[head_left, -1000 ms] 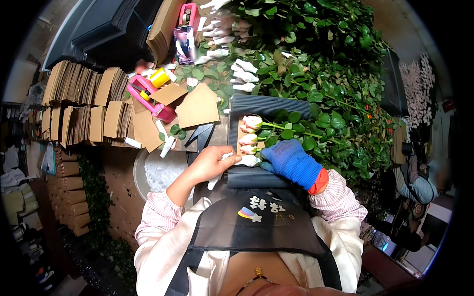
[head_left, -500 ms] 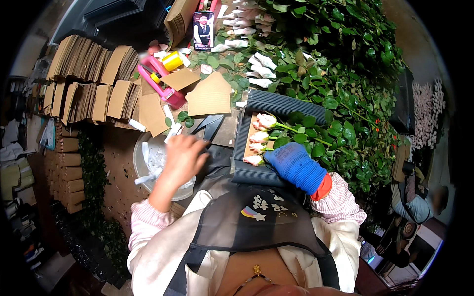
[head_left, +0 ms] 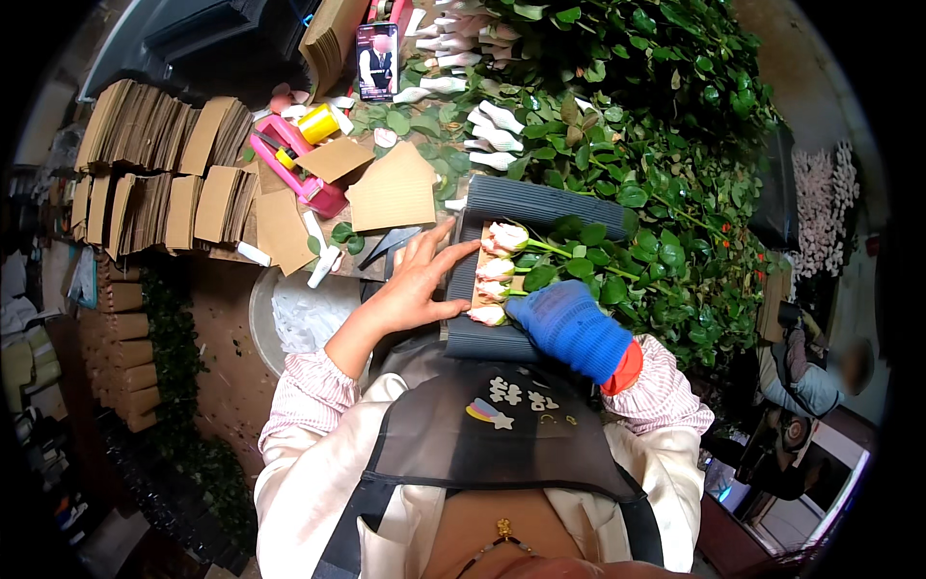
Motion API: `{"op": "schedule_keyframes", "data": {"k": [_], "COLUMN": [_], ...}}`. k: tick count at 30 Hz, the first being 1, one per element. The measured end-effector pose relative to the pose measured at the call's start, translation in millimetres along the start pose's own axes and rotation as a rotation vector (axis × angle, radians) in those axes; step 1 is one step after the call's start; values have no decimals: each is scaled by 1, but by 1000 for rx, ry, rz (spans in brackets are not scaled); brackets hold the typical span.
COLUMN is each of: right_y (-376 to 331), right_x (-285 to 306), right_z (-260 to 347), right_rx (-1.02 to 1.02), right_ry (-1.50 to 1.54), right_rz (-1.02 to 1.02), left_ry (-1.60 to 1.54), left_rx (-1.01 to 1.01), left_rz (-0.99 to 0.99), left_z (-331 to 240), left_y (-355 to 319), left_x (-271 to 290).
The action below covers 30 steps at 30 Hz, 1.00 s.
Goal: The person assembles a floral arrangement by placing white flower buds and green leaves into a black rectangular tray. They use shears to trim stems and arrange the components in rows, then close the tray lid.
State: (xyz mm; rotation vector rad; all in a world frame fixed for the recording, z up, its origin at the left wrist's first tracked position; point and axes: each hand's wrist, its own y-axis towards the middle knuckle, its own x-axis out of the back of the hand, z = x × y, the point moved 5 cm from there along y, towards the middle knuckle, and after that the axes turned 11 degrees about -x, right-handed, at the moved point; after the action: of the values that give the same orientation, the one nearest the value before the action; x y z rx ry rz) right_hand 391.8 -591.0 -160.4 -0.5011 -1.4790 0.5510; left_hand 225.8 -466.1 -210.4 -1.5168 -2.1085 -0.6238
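Observation:
Several pale pink roses (head_left: pixel 503 236) lie in a column on brown cardboard, over a dark ribbed sheet (head_left: pixel 540 206), with stems and leaves to the right. My bare left hand (head_left: pixel 417 288) is open, its fingers spread, with thumb and fingertips at the left edge of the sheet beside the blooms. My right hand (head_left: pixel 569 326), in a blue knitted glove, is closed over the stem of the nearest rose (head_left: pixel 487 316); its fingertips are partly hidden. Scissors-like dark blades (head_left: pixel 389 241) lie just beyond my left hand.
A clear tub (head_left: pixel 265 323) of white sleeves stands at left. Beyond are a pink tape dispenser (head_left: pixel 307 174), cardboard pieces (head_left: pixel 394 193), a phone (head_left: pixel 377 63) and white-wrapped blooms (head_left: pixel 496 135). Cardboard stacks (head_left: pixel 145 125) line the far left; leafy stems (head_left: pixel 666 125) heap at right.
My left hand has moved right from above the tub to the edge of the ribbed sheet, its fingers spreading. My gloved right hand stays at the roses. The view has shifted slightly.

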Motion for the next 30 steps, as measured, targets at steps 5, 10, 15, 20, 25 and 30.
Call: {"op": "schedule_keyframes", "data": {"k": [5, 10, 15, 20, 25, 30], "right_y": [8, 11, -19, 1, 2, -19], "right_x": [-2, 0, 20, -10, -7, 20], "right_z": [8, 1, -16, -12, -11, -19], "right_rx": [52, 105, -101, -84, -93, -186], "right_ry": [-45, 38, 249, 288, 232, 368], "right_rz": [-43, -48, -405, -434, -331, -457], "left_ry": [-65, -80, -114, -90, -159, -221], "left_rx": [25, 135, 110, 95, 84, 98], "left_rz": [40, -7, -68, -23, -85, -236], "left_z": [8, -6, -2, -5, 2, -3], "left_y": [1, 12, 5, 8, 10, 10], "left_x": [-6, -16, -24, -24, -28, -34]}}
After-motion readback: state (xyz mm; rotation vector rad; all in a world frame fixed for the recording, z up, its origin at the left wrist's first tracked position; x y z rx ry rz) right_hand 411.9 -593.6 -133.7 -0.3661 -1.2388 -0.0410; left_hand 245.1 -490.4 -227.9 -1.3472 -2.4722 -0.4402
